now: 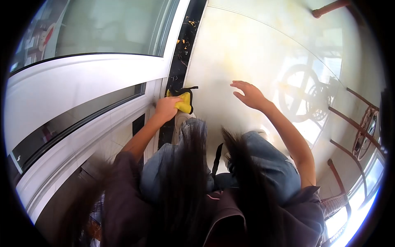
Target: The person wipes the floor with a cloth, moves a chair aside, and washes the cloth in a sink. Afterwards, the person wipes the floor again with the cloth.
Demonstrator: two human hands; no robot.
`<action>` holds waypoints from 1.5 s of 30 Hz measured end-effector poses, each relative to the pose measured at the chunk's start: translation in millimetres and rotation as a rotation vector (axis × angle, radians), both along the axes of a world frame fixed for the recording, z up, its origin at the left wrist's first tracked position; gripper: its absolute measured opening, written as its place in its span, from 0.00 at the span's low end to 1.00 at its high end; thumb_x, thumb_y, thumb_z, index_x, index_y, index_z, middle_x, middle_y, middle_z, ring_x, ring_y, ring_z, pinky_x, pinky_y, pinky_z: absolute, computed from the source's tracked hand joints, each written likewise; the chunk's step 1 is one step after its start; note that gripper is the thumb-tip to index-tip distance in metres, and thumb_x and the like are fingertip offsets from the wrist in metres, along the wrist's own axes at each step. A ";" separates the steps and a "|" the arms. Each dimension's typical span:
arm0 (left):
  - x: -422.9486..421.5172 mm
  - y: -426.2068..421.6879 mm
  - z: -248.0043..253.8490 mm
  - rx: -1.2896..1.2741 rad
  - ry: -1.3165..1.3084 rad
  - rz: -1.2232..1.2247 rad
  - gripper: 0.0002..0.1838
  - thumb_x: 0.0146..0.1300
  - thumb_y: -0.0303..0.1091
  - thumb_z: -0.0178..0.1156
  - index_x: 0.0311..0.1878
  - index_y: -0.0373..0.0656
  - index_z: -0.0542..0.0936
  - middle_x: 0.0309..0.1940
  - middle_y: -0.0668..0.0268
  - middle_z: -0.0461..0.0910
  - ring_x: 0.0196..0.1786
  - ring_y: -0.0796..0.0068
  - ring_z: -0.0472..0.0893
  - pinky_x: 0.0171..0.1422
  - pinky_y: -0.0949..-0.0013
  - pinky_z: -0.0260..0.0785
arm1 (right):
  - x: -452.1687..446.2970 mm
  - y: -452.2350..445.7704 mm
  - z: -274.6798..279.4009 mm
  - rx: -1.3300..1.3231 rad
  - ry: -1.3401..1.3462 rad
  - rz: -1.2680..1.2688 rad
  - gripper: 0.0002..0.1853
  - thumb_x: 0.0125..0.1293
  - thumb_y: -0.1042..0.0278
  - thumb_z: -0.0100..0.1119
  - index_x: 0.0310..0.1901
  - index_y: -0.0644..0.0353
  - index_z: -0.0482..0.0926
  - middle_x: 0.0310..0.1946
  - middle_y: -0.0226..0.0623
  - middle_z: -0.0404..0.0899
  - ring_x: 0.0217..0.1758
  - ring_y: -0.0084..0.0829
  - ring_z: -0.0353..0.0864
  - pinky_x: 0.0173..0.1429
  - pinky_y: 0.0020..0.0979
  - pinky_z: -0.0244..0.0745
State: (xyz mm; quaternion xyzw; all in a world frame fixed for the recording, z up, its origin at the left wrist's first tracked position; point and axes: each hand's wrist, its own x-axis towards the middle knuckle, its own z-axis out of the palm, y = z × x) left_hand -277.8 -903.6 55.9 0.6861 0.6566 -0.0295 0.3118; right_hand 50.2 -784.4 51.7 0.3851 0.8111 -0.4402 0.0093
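Note:
My left hand [166,108] grips a yellow cloth [185,101] with dark edging, bunched under the fingers. The cloth lies at the dark marbled floor strip [179,66], beside the white door frame, and part of it reaches onto the pale floor tile. My right hand [249,94] is held out over the pale floor [230,49] with its fingers stretched and nothing in it. My bent knees in jeans [267,164] are below and between my two arms. Strands of long hair hang in front and hide part of my lap.
A white-framed sliding door [94,82] with glass panes stands at the left. At the right are brown curved furniture legs [345,119] and a round wheel-like piece [365,133]. Bright reflections lie on the glossy floor.

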 end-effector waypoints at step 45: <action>171.4 70.4 -12.4 -0.408 -1.360 0.643 0.17 0.48 0.22 0.66 0.33 0.49 0.66 0.43 0.70 0.70 0.44 0.77 0.71 0.45 0.75 0.65 | 36.5 -72.0 -15.0 -1.573 0.987 -1.233 0.44 0.59 0.29 0.42 0.65 0.60 0.55 0.66 0.41 0.55 0.69 0.38 0.54 0.70 0.51 0.45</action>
